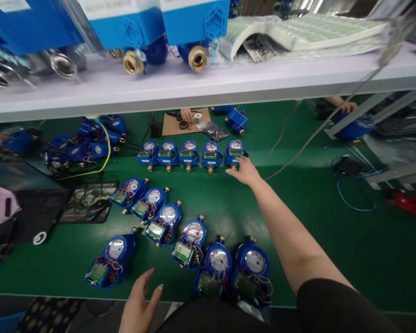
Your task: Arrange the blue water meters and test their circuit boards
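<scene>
My right hand (245, 172) reaches across the green bench to the rightmost blue water meter (235, 150) in the back row. Its fingertips touch or nearly touch the meter's lower edge, with the thumb held apart. My left hand (140, 303) hovers at the front edge, fingers spread, holding nothing. Near it lie a blue water meter (111, 259) with its circuit board exposed and another meter (190, 243) with loose coloured wires. More opened meters, such as this one (253, 270), form a slanting row toward the front right.
A white shelf (208, 92) crosses above the bench, bearing boxed meters (194, 27) and a sheet stack (326, 34). At left are a laptop (31, 194), a mouse (96, 209) and piled meters (86, 143). Co-workers' hands (186, 114) show across the bench. Cables hang at right.
</scene>
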